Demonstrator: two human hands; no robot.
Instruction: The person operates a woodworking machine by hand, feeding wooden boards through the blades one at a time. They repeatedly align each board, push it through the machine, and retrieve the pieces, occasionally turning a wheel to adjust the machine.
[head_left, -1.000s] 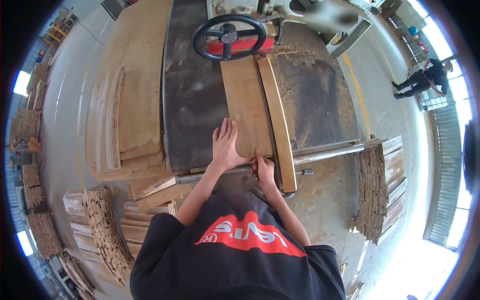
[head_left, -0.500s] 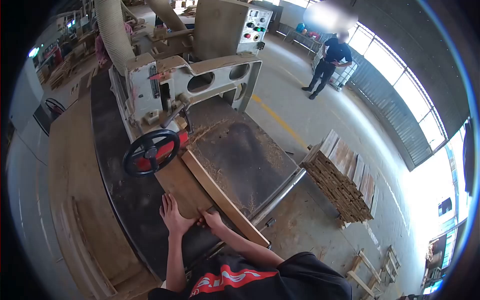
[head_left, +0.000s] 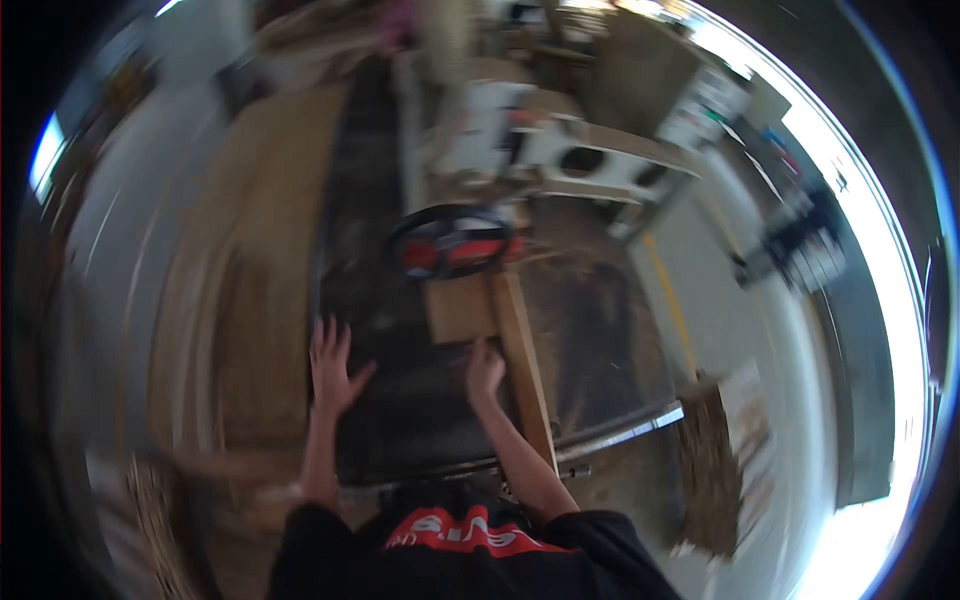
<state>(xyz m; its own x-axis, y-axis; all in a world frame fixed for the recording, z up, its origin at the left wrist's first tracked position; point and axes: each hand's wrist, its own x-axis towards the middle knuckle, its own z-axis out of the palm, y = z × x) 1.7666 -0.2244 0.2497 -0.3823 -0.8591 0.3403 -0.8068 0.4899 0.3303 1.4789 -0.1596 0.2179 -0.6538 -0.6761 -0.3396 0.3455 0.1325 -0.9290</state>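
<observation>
A flat wooden board (head_left: 462, 312) lies on the dark machine table (head_left: 385, 405), its far part under the black handwheel (head_left: 452, 243). At the board's near end is my right hand (head_left: 484, 372), its fingers curled in and touching or almost touching the edge. Blur hides whether they grip it. Off to the left, my left hand (head_left: 336, 372) has its fingers spread and holds nothing, over the left side of the dark table. A long wooden strip (head_left: 524, 365) runs along the board's right side like a guide fence.
The woodworking machine's pale frame (head_left: 590, 160) stands beyond the handwheel. Large wooden panels (head_left: 240, 270) lie to the left. At the right are a metal roller (head_left: 625, 425) and a stack of planks (head_left: 712, 470). A person (head_left: 790, 240) stands farther back, blurred.
My view has swung left and blurred. The board has slid farther under the handwheel. My left hand has come off the board to the left; my right hand stays at its near end.
</observation>
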